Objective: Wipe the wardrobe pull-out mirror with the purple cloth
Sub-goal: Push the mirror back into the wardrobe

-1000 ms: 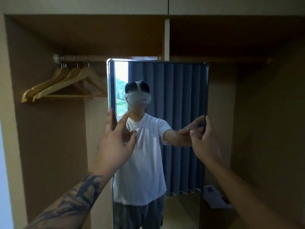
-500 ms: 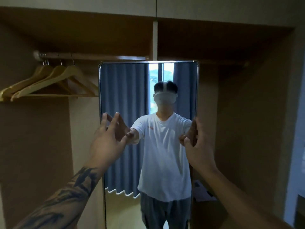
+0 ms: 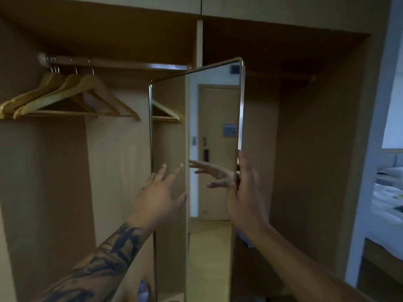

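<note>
The tall pull-out mirror (image 3: 214,118) stands out of the wardrobe, turned at an angle, and reflects a room door. My right hand (image 3: 246,192) grips its right edge at mid height, thumb on the glass side and fingers behind the frame. My left hand (image 3: 160,192) hovers in front of the mirror's left part with fingers spread, holding nothing. A small purple-blue thing (image 3: 142,289) shows at the bottom beside my left forearm; I cannot tell whether it is the cloth.
Several wooden hangers (image 3: 65,97) hang on the rail (image 3: 113,64) in the left compartment. The right compartment (image 3: 305,149) is dark and open. A bed with white bedding (image 3: 388,203) lies past the wardrobe's right side panel.
The mirror has swung round; it no longer reflects the person and curtain but a door. My left hand has let go of the left edge and opened. My right hand kept its grip.
</note>
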